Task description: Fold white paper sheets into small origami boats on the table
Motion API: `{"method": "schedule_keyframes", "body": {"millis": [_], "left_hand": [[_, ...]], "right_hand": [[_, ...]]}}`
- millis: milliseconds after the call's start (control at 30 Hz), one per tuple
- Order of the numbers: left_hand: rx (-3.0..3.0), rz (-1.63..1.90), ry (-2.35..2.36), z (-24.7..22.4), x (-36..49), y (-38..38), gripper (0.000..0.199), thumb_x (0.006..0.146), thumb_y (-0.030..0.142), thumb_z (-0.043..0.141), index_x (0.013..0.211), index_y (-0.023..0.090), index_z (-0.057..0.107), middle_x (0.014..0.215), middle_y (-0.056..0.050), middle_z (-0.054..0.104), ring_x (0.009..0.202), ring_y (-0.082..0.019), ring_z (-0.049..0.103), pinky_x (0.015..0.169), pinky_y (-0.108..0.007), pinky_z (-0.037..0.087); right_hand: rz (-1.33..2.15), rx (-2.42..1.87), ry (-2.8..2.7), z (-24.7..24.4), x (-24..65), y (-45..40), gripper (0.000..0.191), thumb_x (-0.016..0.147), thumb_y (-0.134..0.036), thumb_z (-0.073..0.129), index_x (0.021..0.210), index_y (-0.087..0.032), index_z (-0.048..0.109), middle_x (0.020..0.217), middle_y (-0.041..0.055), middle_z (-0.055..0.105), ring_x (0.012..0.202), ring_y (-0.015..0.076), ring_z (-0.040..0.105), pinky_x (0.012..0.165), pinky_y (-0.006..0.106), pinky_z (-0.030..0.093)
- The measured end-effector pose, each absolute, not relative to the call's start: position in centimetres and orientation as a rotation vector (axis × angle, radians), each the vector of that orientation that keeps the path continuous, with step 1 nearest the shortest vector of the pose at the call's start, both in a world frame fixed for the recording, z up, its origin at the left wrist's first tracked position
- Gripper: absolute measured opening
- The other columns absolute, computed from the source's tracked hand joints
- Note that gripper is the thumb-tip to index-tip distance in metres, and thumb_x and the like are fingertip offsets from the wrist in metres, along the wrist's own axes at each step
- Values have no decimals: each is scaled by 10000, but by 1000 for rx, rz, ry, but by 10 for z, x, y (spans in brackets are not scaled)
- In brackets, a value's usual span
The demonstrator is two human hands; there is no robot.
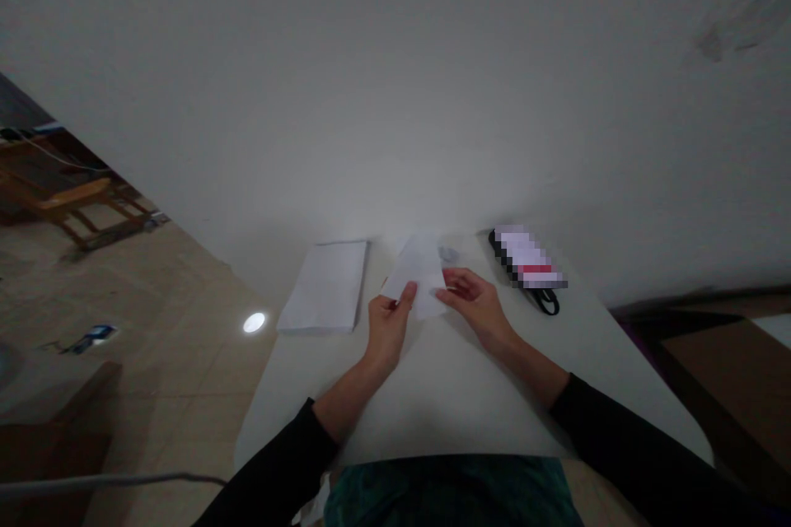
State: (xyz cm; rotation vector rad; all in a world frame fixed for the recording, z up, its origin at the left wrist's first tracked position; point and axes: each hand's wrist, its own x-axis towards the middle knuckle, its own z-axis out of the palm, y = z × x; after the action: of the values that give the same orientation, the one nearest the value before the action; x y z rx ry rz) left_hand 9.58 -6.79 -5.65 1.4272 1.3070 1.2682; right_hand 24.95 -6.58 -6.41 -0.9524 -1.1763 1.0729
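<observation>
A white sheet of paper (421, 265), apparently folded, is held up over the white table between my two hands. My left hand (388, 325) pinches its lower left edge, with the thumb lying on the near face. At the right edge, my right hand (475, 302) has its thumb in front of the sheet and its fingertips at or behind the edge, so that grip looks loose. Left of the sheet, a stack of white paper (326, 284) lies flat on the table. A small clear or whitish item (449, 254) sits just behind the right hand, too blurred to name.
A phone-like object (525, 257), blurred out, with a black strap (547, 301), rests at the back right of the white table (432, 403). The wall (408, 99) rises directly behind. A wooden chair (74, 193) stands far left on the tiled floor; a brown box (735, 379) is at right.
</observation>
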Motion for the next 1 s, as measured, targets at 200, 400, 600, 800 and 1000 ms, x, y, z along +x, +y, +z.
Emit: {"method": "schedule_keyframes", "body": {"millis": [200, 400, 600, 800, 1000], "left_hand": [[1246, 1246, 1131, -56, 90, -65, 415, 721, 509, 742, 832, 112, 702, 684, -17, 634, 573, -97, 511, 545, -208, 411], [1437, 541, 835, -35, 41, -38, 493, 844, 547, 585, 1035, 116, 727, 774, -59, 679, 621, -117, 577, 524, -199, 424], [1552, 428, 909, -37, 39, -37, 469, 775, 478, 711, 1063, 110, 674, 721, -57, 699, 554, -139, 646, 494, -222, 511], [1476, 681, 981, -49, 45, -33, 410, 775, 449, 731, 963, 107, 604, 681, -58, 700, 548, -160, 678, 471, -229, 545], [1422, 718, 960, -47, 43, -33, 408, 771, 439, 731, 976, 109, 607, 647, -33, 681, 488, -139, 653, 440, -215, 526]], "right_hand": [[1320, -968, -1060, -60, 240, -70, 360, 687, -419, 796, 921, -156, 725, 834, 54, 756, 707, 187, 684, 672, 299, 527], [1819, -1036, -1781, -57, 290, -57, 270, 612, -338, 837, 761, -135, 738, 713, 13, 729, 606, 146, 645, 546, 225, 452], [1594, -1188, -1494, -63, 292, -50, 369, 550, -273, 869, 852, -140, 704, 732, 27, 737, 604, 157, 664, 520, 235, 493], [1670, -1171, -1217, -66, 290, -51, 319, 663, -294, 833, 900, -135, 689, 757, 77, 748, 587, 171, 701, 479, 242, 569], [1775, -1071, -1015, -63, 289, -53, 151, 737, -186, 766, 838, -120, 675, 616, 71, 723, 514, 158, 696, 431, 179, 556]]}}
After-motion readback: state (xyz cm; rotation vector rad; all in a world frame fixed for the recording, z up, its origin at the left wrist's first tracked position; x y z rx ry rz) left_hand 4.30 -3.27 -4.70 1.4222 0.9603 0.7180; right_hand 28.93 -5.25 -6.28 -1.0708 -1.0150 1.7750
